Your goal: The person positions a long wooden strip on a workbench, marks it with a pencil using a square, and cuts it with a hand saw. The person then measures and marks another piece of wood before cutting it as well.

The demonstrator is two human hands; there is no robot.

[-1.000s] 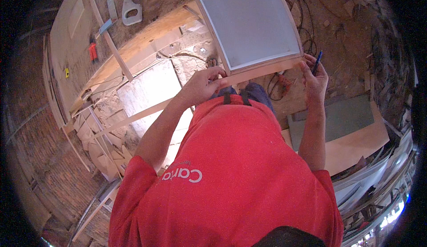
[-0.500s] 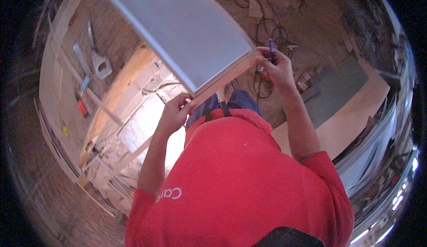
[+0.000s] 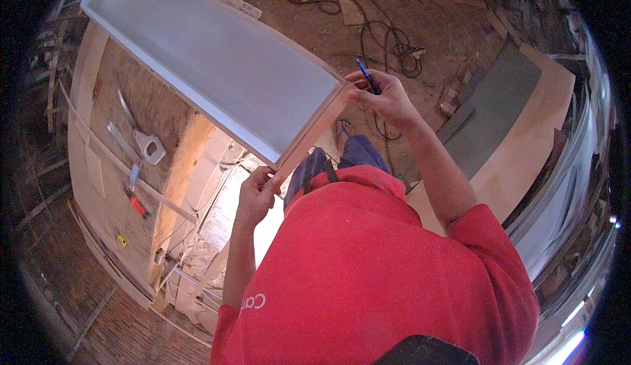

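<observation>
A long shallow wooden box [image 3: 223,69] with a pale blue-grey inner panel reaches from my hands toward the far left. My left hand [image 3: 257,194] pinches the near left corner of its wooden edge. At the near right corner, my right hand [image 3: 383,95] grips the same edge between thumb and fingers. A blue pen [image 3: 367,75] sticks up between the fingers of that right hand. The undersides of the fingers and of the box are hidden.
On the workbench at left lie a white-handled handsaw [image 3: 151,146], a red-handled tool [image 3: 137,205] and a small yellow object [image 3: 122,241]. A black cable [image 3: 394,43] coils on the dirt floor. A grey-and-tan sheet [image 3: 519,135] lies at right.
The near end of the box has swung left and a little lower, with both hands holding it. More of its far end now shows. The pen stays in my right hand.
</observation>
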